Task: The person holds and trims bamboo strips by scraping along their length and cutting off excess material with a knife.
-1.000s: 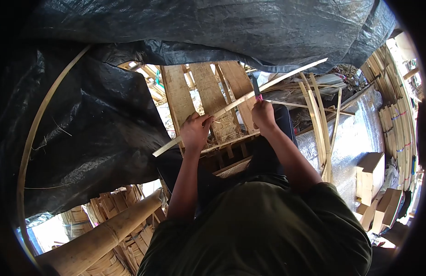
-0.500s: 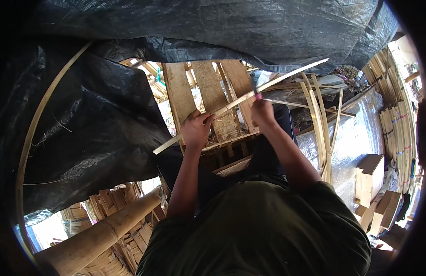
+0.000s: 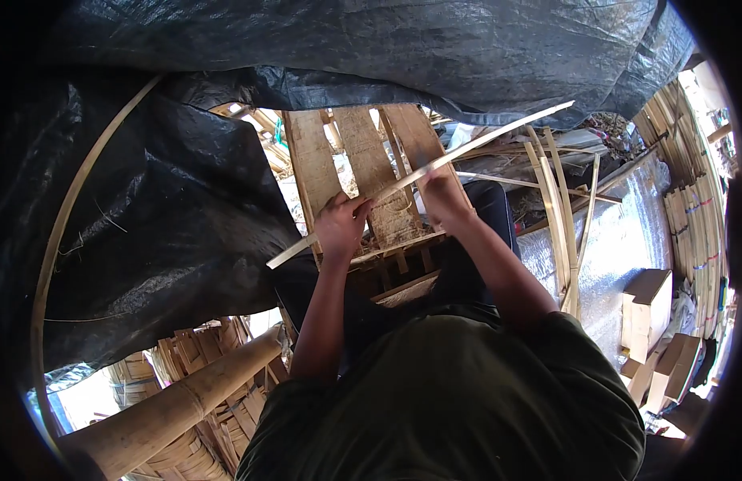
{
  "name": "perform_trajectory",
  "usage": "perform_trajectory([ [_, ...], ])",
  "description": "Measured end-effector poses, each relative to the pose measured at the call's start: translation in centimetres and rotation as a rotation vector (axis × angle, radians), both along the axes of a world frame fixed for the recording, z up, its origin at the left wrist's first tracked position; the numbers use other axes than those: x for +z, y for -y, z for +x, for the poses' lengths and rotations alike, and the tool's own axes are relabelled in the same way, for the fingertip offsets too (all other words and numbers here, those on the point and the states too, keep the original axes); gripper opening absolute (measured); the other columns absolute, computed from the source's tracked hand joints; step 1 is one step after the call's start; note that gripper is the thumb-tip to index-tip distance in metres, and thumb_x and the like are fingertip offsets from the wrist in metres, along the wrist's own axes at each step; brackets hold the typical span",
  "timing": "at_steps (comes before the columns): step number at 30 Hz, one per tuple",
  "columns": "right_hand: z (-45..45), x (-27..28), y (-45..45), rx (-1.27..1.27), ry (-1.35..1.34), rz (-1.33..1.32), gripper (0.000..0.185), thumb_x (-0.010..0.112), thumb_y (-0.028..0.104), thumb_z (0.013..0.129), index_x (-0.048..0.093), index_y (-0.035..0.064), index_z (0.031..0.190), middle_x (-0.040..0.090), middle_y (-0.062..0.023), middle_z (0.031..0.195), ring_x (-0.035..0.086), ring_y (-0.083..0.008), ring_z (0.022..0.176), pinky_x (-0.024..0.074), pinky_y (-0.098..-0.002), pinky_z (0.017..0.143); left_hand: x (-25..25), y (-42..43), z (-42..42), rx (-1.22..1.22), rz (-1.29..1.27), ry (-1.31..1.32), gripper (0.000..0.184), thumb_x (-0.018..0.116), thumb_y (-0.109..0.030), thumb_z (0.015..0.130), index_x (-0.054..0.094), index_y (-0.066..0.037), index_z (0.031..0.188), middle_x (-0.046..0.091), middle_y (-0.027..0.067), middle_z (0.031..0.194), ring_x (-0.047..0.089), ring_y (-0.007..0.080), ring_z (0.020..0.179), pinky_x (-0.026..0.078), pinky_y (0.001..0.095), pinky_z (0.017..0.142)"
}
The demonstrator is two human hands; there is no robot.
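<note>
A long pale bamboo strip (image 3: 499, 134) runs diagonally over a slatted wooden bench (image 3: 361, 152), its lower left end past the bench edge. My left hand (image 3: 339, 224) is closed around the strip near that end, thumb and fingers pinched together. My right hand (image 3: 447, 202), smeared by motion, is closed on the handle of a knife (image 3: 423, 160), whose blurred dark blade is against or very near the middle of the strip. The handle is mostly hidden in the fist.
Dark tarpaulin (image 3: 147, 208) hangs at the left and across the top. Loose bamboo strips (image 3: 555, 208) lean at the right, near cardboard boxes (image 3: 647, 309) and stacked bamboo bundles (image 3: 695, 232). A thick bamboo pole (image 3: 179, 405) lies at the lower left.
My right hand has moved left and slightly down along the strip with the knife, closer to my left hand. My left hand has stayed in place on the strip.
</note>
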State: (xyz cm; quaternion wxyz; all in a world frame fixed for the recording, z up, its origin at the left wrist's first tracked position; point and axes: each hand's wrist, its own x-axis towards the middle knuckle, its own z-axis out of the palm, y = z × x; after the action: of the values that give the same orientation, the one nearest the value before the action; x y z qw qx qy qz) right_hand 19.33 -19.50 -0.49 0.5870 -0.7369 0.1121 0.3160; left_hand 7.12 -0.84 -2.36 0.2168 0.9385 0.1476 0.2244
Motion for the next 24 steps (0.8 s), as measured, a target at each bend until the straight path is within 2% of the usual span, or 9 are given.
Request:
perform_trajectory([
  [3, -1.8, -2.0, -1.2, 0.447, 0.279, -0.221, 0.021, 0.052, 0.016, 0.099, 0.059, -0.0038, 0.1, 0.058, -0.0152, 0.066, 0.051, -0.02, 0.041, 0.0416, -0.0359, 0.041, 0.4, 0.3, -0.1, -0.002, -0.006, -0.015, 0.018, 0.079, -0.033, 0.079, 0.078, -0.016, 0.085, 0.062, 0.0058, 0.073, 0.066, 0.0267, 0.072, 0.051, 0.0393, 0.062],
  [6, 0.9, 0.2, 0.4, 0.081, -0.009, -0.061, 0.035, 0.065, 0.001, 0.082, 0.058, -0.0084, 0.114, 0.065, -0.0272, 0.086, 0.065, -0.0286, 0.069, 0.0522, -0.0367, 0.057, 0.4, 0.3, 0.1, 0.011, -0.004, -0.022, 0.018, 0.079, -0.033, 0.08, 0.078, -0.016, 0.085, 0.062, 0.0056, 0.073, 0.066, 0.0264, 0.073, 0.051, 0.0392, 0.062],
  [7, 0.1, -1.2, -0.6, 0.117, 0.09, -0.13, 0.033, 0.047, 0.021, 0.101, 0.062, -0.0068, 0.09, 0.061, -0.015, 0.064, 0.058, -0.024, 0.044, 0.0448, -0.0398, 0.041, 0.3, 0.3, 0.0, 0.005, -0.005, -0.039, 0.018, 0.079, -0.033, 0.08, 0.078, -0.016, 0.085, 0.062, 0.0056, 0.073, 0.066, 0.0264, 0.073, 0.051, 0.0393, 0.062],
  [10, -2.1, -1.2, -1.7, 0.398, 0.243, -0.311, 0.026, 0.047, 0.019, 0.1, 0.06, -0.002, 0.11, 0.052, -0.0079, 0.055, 0.052, -0.0202, 0.042, 0.045, -0.0331, 0.044, 0.2, 0.4, -0.1, -0.004, 0.001, 0.019, 0.019, 0.079, -0.034, 0.08, 0.078, -0.016, 0.085, 0.061, 0.0055, 0.072, 0.066, 0.0265, 0.072, 0.051, 0.0394, 0.062],
  [12, 1.5, 0.0, -0.3, 0.494, 0.02, -0.193, 0.033, 0.042, 0.022, 0.104, 0.054, -0.0033, 0.121, 0.048, -0.005, 0.057, 0.044, -0.0172, 0.04, 0.0362, -0.0349, 0.038, -0.1, 0.3, -0.1, -0.004, 0.011, 0.015, 0.02, 0.08, -0.035, 0.079, 0.079, -0.016, 0.086, 0.06, 0.0053, 0.07, 0.065, 0.0263, 0.071, 0.05, 0.0396, 0.061],
  [13, 1.4, 1.1, 0.1, 0.088, -0.019, 0.007, 0.037, 0.037, 0.03, 0.107, 0.054, -0.0024, 0.111, 0.042, -0.0013, 0.056, 0.036, -0.0138, 0.038, 0.0288, -0.0348, 0.035, -0.3, 0.2, 0.0, 0.003, 0.019, 0.014, 0.022, 0.08, -0.036, 0.078, 0.08, -0.017, 0.087, 0.059, 0.005, 0.069, 0.065, 0.026, 0.069, 0.049, 0.0399, 0.06],
  [18, -2.0, 1.5, -1.6, 0.453, 0.092, -0.22, 0.042, 0.04, 0.036, 0.106, 0.058, -0.0018, 0.102, 0.043, -0.002, 0.053, 0.042, -0.0138, 0.037, 0.0312, -0.0339, 0.036, 0.2, 0.6, -0.1, 0.004, 0.036, 0.012, 0.021, 0.081, -0.036, 0.077, 0.079, -0.017, 0.087, 0.059, 0.0049, 0.069, 0.065, 0.0259, 0.068, 0.049, 0.039, 0.059],
  [22, 1.9, -0.4, 0.2, 0.251, 0.669, -0.307, 0.029, 0.055, 0.027, 0.099, 0.059, -0.0007, 0.108, 0.062, -0.0179, 0.066, 0.063, -0.0287, 0.056, 0.0495, -0.0434, 0.054, 0.5, 0.6, 0.0, -0.009, 0.034, 0.057, 0.019, 0.082, -0.032, 0.077, 0.079, -0.015, 0.085, 0.06, 0.0043, 0.069, 0.064, 0.0253, 0.068, 0.049, 0.0385, 0.059],
  [24, 2.2, -0.3, 1.2, 0.297, 1.019, -0.244, 0.025, 0.062, 0.021, 0.093, 0.063, 0.0002, 0.106, 0.068, -0.0259, 0.082, 0.066, -0.0459, 0.085, 0.0524, -0.0515, 0.073, 0.2, 0.6, 0.1, -0.013, 0.042, 0.063, 0.019, 0.082, -0.031, 0.076, 0.078, -0.015, 0.084, 0.06, 0.0045, 0.07, 0.064, 0.0254, 0.067, 0.049, 0.0382, 0.058],
])
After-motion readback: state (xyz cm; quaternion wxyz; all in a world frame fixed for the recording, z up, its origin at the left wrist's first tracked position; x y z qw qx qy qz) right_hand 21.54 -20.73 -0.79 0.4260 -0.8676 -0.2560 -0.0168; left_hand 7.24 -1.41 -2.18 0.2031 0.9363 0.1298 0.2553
